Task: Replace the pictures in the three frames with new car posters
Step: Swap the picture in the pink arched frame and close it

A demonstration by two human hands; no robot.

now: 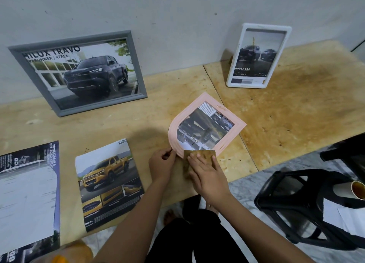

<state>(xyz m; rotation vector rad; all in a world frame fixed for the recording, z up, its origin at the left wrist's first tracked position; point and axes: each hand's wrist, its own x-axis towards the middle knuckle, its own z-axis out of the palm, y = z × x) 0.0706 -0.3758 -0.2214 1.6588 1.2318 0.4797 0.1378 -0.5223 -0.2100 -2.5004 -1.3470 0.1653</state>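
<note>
A pink arched frame [227,128] with a car picture in it lies tilted on the wooden table [286,112]. My left hand [161,165] pinches its lower left rim. A brown backing flap [194,154] sticks out at the frame's near edge, and my right hand [207,173] presses on it with straight fingers. Leaning on the wall at the back left is a grey frame [138,69] showing a dark pickup. At the back right a white frame [258,55] stands upright with a picture of two cars.
A yellow-pickup brochure [108,183] and a larger poster sheet [27,199] lie on the table's left front. A black plastic stool [296,207] with a paper cup [355,189] and white papers stands on the floor at the right.
</note>
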